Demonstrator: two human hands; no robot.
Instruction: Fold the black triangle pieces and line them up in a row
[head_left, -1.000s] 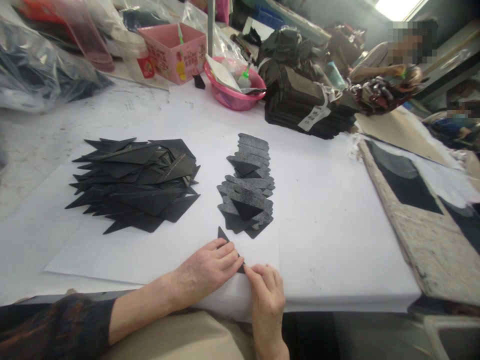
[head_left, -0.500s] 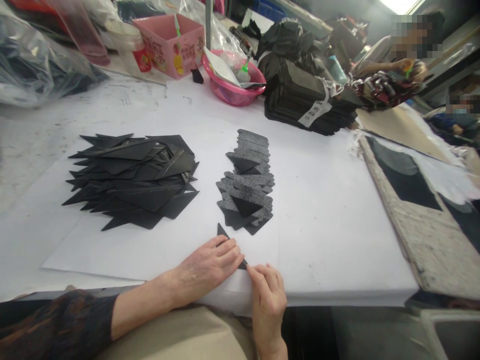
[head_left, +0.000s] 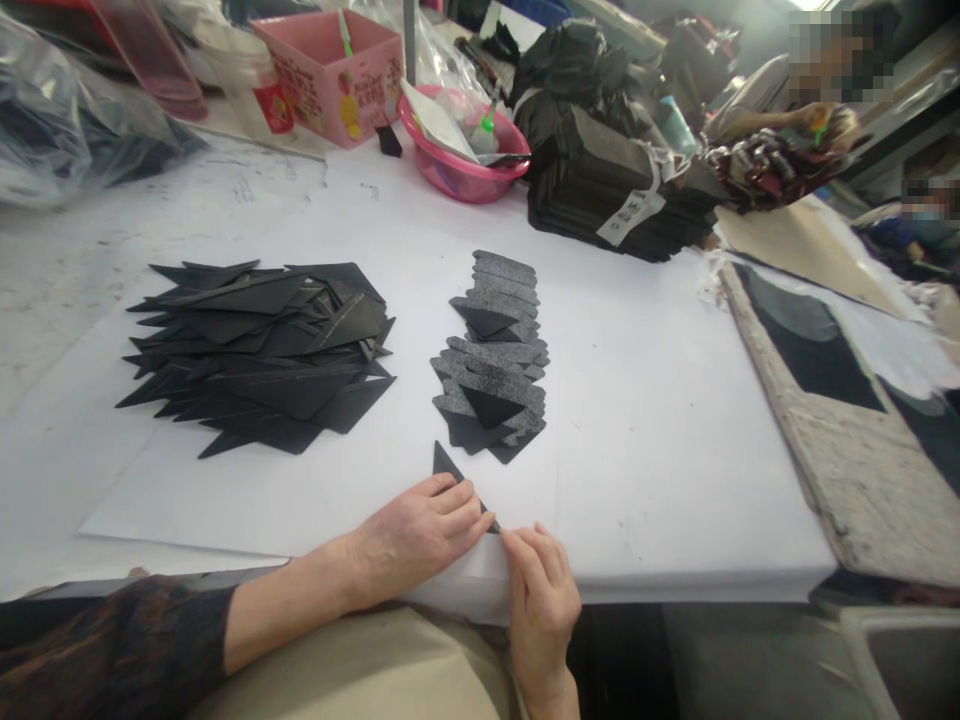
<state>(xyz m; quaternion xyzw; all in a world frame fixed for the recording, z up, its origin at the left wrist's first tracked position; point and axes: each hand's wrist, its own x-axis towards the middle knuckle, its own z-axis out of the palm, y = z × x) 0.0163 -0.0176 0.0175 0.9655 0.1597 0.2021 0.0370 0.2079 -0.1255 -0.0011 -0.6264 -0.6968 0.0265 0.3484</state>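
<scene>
Near the table's front edge, a narrow black pointed piece [head_left: 448, 462] lies slantwise under my left hand [head_left: 420, 530]. The left fingers are pressed together on its middle, hiding much of it. At its lower right end, my right hand [head_left: 544, 595] pinches the tip between thumb and forefinger. Just beyond my hands is an overlapping row of grey speckled strips [head_left: 506, 352], with a few black pieces [head_left: 491, 408] lying on it. To the left sits a big heap of black pointed pieces [head_left: 259, 355].
White paper [head_left: 645, 440] covers the table. At the back stand a pink box [head_left: 330, 85], a pink basin [head_left: 465, 180] and a tied black stack [head_left: 600, 180] with a tag. A worn board [head_left: 847, 480] lies on the right. Two people are in the right background.
My right hand has shifted slightly right along the end of the piece. My left hand stays pressed on it. The whole view has tilted a little.
</scene>
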